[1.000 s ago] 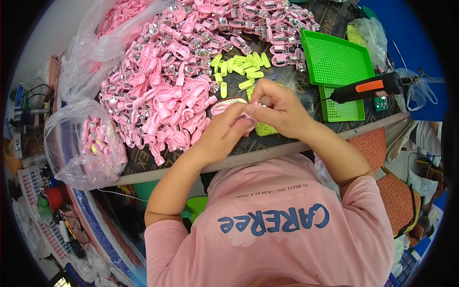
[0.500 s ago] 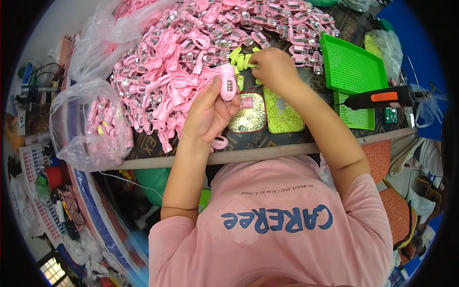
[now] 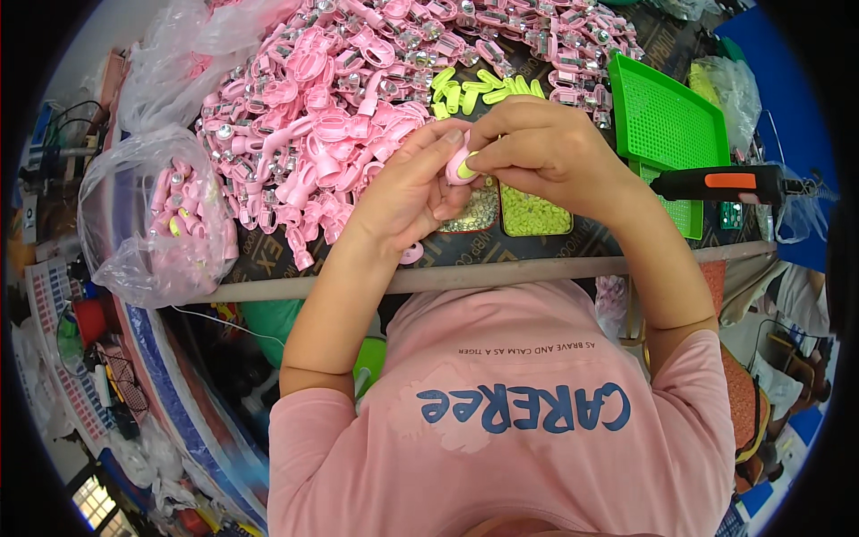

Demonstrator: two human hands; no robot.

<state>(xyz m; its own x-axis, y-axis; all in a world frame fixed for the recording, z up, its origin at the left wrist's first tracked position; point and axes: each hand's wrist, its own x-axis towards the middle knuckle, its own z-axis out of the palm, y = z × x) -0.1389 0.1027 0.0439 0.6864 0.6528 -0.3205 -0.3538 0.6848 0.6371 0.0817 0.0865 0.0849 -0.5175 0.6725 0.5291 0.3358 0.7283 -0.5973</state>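
Note:
My left hand (image 3: 407, 188) is closed round a small pink plastic housing (image 3: 455, 172), holding it up over the near part of the table. With bent fingers, my right hand (image 3: 559, 152) pinches a yellow-green oval cover (image 3: 466, 166) against the face of that housing. Whether the cover is seated cannot be seen, as my fingertips hide part of it. More loose yellow-green covers (image 3: 470, 89) lie just beyond my hands. Below them are a shallow tin of small silvery parts (image 3: 472, 215), partly hidden by my hands, and a tin of tiny yellow-green pieces (image 3: 534, 213).
A big heap of pink housings (image 3: 331, 116) spreads over the far left and middle. At left sits a clear plastic bag (image 3: 161, 219) with pink pieces inside. To the right are a green perforated tray (image 3: 667, 116) and a black and orange electric screwdriver (image 3: 725, 183), near the table's front edge (image 3: 501, 271).
My right hand has come from the loose covers back to my left hand, bringing a yellow-green cover to the pink housing. My left hand has shifted slightly right and turned the housing.

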